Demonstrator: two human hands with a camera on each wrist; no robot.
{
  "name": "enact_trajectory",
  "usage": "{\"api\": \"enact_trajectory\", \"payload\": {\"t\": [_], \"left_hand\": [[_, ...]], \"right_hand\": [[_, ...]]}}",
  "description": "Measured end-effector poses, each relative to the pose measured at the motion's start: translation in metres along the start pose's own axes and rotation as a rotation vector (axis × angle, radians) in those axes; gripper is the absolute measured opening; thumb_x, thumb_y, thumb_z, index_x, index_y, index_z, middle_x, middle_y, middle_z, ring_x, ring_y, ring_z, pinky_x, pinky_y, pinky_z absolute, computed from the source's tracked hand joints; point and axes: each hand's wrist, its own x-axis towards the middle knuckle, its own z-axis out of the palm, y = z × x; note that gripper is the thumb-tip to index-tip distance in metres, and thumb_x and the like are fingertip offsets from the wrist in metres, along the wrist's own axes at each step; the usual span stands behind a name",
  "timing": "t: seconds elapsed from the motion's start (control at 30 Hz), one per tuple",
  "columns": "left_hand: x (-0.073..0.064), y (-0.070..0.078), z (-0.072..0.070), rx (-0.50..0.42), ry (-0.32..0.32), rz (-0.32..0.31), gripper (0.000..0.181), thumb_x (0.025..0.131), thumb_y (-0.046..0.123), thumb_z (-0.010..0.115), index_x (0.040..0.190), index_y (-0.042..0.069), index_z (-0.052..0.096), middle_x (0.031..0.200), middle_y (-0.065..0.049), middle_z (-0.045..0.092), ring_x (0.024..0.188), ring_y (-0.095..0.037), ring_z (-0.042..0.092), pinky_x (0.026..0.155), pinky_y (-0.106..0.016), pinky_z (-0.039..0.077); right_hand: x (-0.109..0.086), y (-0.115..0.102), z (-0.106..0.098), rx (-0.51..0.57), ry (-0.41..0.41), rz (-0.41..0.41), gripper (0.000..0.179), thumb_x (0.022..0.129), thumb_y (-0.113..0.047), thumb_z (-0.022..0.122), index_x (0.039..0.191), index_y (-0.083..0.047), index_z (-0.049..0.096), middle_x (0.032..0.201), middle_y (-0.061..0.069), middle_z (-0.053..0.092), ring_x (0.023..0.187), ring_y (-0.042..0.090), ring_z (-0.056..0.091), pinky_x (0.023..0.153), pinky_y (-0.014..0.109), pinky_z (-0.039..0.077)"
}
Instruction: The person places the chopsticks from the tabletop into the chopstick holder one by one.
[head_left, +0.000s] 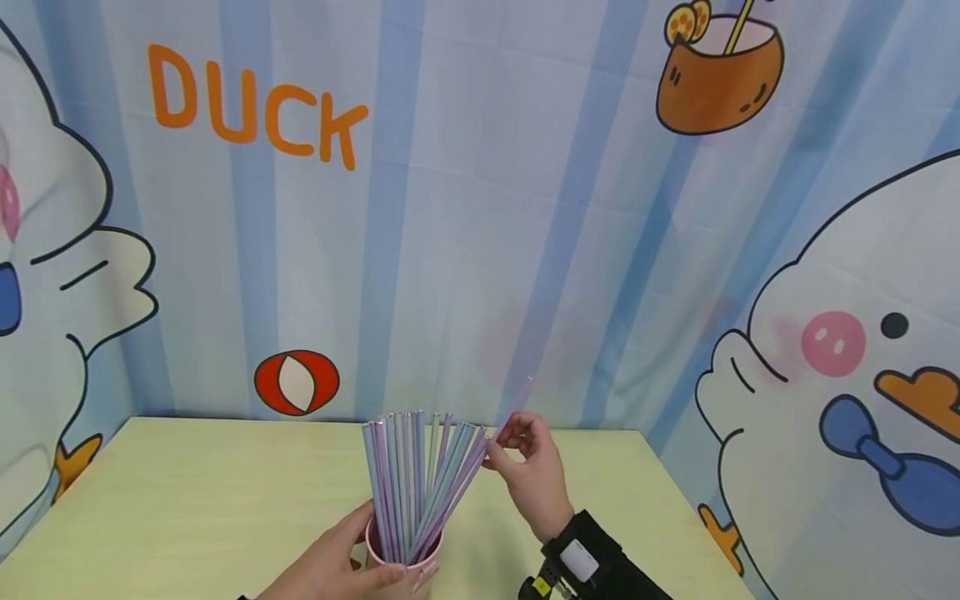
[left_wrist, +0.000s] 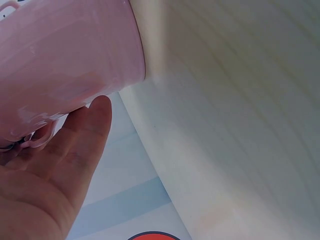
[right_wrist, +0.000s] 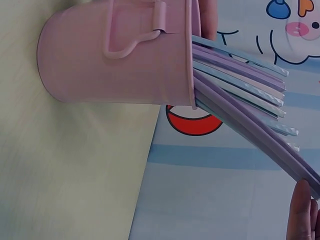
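Observation:
A pink pail (right_wrist: pixel 140 75) with side handles stands upright on the table, packed with purple, blue and pale straws (head_left: pixel 405 483) that fan out above its rim. My left hand (head_left: pixel 337 554) grips the pail from the left; in the left wrist view its fingers (left_wrist: pixel 82 145) lie along the pail's side. At the upper right of the bundle, my right hand (head_left: pixel 532 471) pinches a purple straw (head_left: pixel 519 397) between thumb and fingers. That straw's tip sticks up above the hand, higher than the others. Only some fingertips of the right hand show in the right wrist view.
The pale wooden table (head_left: pixel 225 492) reaches back to a striped blue curtain (head_left: pixel 465 208) with duck drawings, an orange cup and the word DUCK. A black wrist strap (head_left: pixel 585 554) with a device sits on my right forearm.

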Motion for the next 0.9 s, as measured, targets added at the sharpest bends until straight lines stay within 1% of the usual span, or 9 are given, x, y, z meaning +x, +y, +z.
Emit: {"api": "enact_trajectory", "payload": {"t": [0.17, 0.27, 0.37, 0.47, 0.57, 0.73, 0.8, 0.9], "left_hand": [[0.0, 0.0, 0.0, 0.003, 0.001, -0.007, 0.078, 0.073, 0.05, 0.067, 0.137, 0.024, 0.03, 0.121, -0.002, 0.047, 0.102, -0.023, 0.045, 0.073, -0.038, 0.047], [0.0, 0.0, 0.001, 0.004, 0.002, -0.01, 0.078, 0.073, 0.05, 0.067, 0.137, 0.024, 0.03, 0.12, -0.002, 0.047, 0.102, -0.023, 0.046, 0.073, -0.038, 0.047], [0.001, 0.0, 0.001, 0.012, 0.002, -0.016, 0.079, 0.073, 0.051, 0.067, 0.137, 0.025, 0.029, 0.12, -0.001, 0.048, 0.102, -0.022, 0.046, 0.073, -0.038, 0.046], [0.001, -0.001, 0.0, 0.014, 0.001, -0.02, 0.079, 0.073, 0.052, 0.066, 0.138, 0.026, 0.029, 0.119, -0.001, 0.048, 0.102, -0.022, 0.046, 0.073, -0.037, 0.046], [0.001, -0.001, 0.0, 0.006, 0.001, -0.018, 0.078, 0.074, 0.051, 0.066, 0.138, 0.026, 0.029, 0.119, -0.001, 0.048, 0.102, -0.022, 0.046, 0.073, -0.037, 0.046], [0.0, -0.001, 0.001, -0.002, 0.001, -0.019, 0.079, 0.074, 0.051, 0.066, 0.138, 0.026, 0.028, 0.12, -0.001, 0.048, 0.102, -0.022, 0.046, 0.073, -0.037, 0.047], [0.0, 0.0, 0.001, -0.005, 0.001, -0.024, 0.08, 0.073, 0.052, 0.066, 0.139, 0.026, 0.027, 0.121, -0.001, 0.047, 0.102, -0.022, 0.046, 0.074, -0.037, 0.047], [0.0, 0.0, 0.001, -0.008, 0.002, -0.032, 0.082, 0.073, 0.052, 0.066, 0.139, 0.026, 0.026, 0.123, -0.002, 0.047, 0.103, -0.022, 0.046, 0.074, -0.037, 0.047]], "right_hand": [[-0.005, 0.0, 0.004, 0.009, -0.06, 0.028, 0.04, 0.082, -0.009, 0.063, 0.114, -0.001, 0.039, 0.102, 0.019, 0.046, 0.09, 0.031, 0.051, 0.071, 0.039, 0.05], [-0.012, -0.008, 0.008, 0.002, -0.098, 0.027, 0.039, 0.083, -0.006, 0.062, 0.113, 0.001, 0.039, 0.1, 0.021, 0.047, 0.09, 0.031, 0.052, 0.07, 0.039, 0.05], [-0.018, -0.017, 0.011, -0.022, -0.118, 0.024, 0.038, 0.083, -0.005, 0.061, 0.113, 0.001, 0.039, 0.1, 0.021, 0.047, 0.089, 0.03, 0.053, 0.07, 0.038, 0.05], [-0.022, -0.019, 0.013, -0.042, -0.125, 0.036, 0.038, 0.082, -0.003, 0.061, 0.114, 0.001, 0.039, 0.1, 0.022, 0.048, 0.088, 0.031, 0.053, 0.07, 0.037, 0.05], [-0.023, -0.014, 0.014, -0.041, -0.136, 0.041, 0.039, 0.082, -0.003, 0.061, 0.114, 0.001, 0.039, 0.1, 0.022, 0.048, 0.088, 0.03, 0.053, 0.07, 0.038, 0.05], [-0.022, 0.007, 0.013, -0.032, -0.144, 0.052, 0.041, 0.082, -0.007, 0.063, 0.115, -0.002, 0.04, 0.1, 0.018, 0.049, 0.087, 0.028, 0.053, 0.068, 0.038, 0.05], [-0.022, 0.016, 0.013, -0.043, -0.139, 0.057, 0.041, 0.081, -0.01, 0.065, 0.114, -0.005, 0.041, 0.1, 0.016, 0.049, 0.087, 0.027, 0.054, 0.068, 0.037, 0.05], [-0.024, 0.023, 0.013, -0.069, -0.141, 0.049, 0.039, 0.081, -0.014, 0.066, 0.112, -0.006, 0.042, 0.099, 0.015, 0.05, 0.086, 0.026, 0.054, 0.067, 0.036, 0.05]]}}
